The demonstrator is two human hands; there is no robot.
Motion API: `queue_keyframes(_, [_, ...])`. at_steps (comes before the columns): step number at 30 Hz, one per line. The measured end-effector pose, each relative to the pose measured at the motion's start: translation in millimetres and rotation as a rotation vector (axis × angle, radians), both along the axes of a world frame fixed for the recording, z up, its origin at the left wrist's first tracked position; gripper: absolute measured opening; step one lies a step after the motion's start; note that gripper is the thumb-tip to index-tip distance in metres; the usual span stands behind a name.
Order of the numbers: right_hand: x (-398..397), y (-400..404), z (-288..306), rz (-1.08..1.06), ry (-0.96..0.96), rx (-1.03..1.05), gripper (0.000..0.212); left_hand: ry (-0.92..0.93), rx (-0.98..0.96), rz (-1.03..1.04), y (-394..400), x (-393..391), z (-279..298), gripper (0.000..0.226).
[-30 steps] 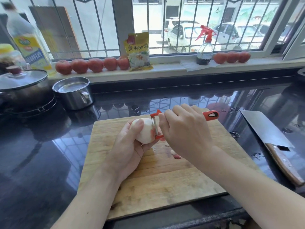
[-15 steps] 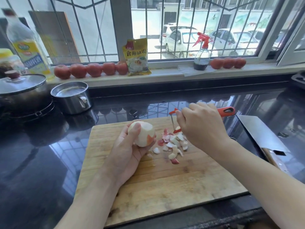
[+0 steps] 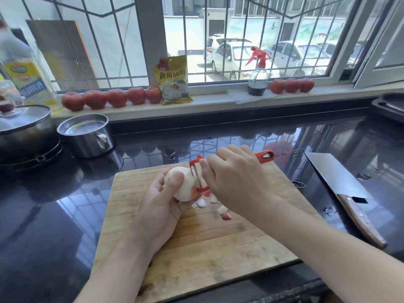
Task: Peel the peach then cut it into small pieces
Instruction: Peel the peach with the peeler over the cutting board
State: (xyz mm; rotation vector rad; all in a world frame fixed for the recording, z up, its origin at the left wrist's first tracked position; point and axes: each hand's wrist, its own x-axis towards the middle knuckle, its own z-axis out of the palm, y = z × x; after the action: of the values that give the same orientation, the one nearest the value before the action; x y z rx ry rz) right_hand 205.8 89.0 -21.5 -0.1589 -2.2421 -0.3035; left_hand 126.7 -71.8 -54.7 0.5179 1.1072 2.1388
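Observation:
My left hand (image 3: 161, 206) cups a mostly peeled, pale peach (image 3: 185, 184) above the wooden cutting board (image 3: 196, 248), thumb pressed on its front. A small patch of red skin shows low on the fruit. My right hand (image 3: 236, 182) grips a red-handled peeler (image 3: 265, 155), and its metal blade lies against the peach's right side. A few scraps of peel (image 3: 223, 212) lie on the board just under my right hand, partly hidden by it.
A cleaver (image 3: 341, 189) with a wooden handle lies on the black counter right of the board. A steel pot (image 3: 87, 136) and a lidded pan (image 3: 24, 127) stand at the back left. Tomatoes (image 3: 115, 98), a yellow packet (image 3: 173, 82) and a spray bottle (image 3: 258, 73) line the windowsill.
My right hand, which had swung away to the right with the peeler, has come back and set the blade against the peach again. The left hand kept hold of the fruit.

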Motion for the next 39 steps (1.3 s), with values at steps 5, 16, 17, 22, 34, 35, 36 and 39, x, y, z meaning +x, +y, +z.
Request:
queue_keyframes(5, [5,52,-6,-0.269,-0.251,-0.022,0.051,-0.163,0.064,-0.047,-4,1,5,0.041])
queue_keyframes(16, [20,22,9,-0.023,-0.184,-0.176,0.046,-0.213,0.058,-0.126,-4,-4,1,0.037])
queue_keyframes(17, [19,12,11,-0.003,-0.174,-0.172,0.046,-0.202,0.064,-0.134,-4,-4,0,0.039])
queue_keyframes(22, [10,-14,8,0.049,-0.146,-0.125,0.041,-0.126,0.101,-0.176,-3,-1,1,0.047])
queue_keyframes(34, [12,-29,-8,-0.042,-0.131,-0.222,0.037,-0.237,0.14,0.026,-1,-3,-2,0.019])
queue_keyframes(35, [12,-27,-12,-0.067,-0.141,-0.231,0.039,-0.261,0.17,0.046,-2,-4,-2,0.022])
queue_keyframes(36, [13,-23,-16,-0.107,-0.161,-0.232,0.042,-0.276,0.197,0.063,-4,-6,-1,0.025])
queue_keyframes(39, [19,-4,-21,-0.222,-0.204,-0.26,0.049,-0.303,0.236,0.09,-7,-10,0,0.032])
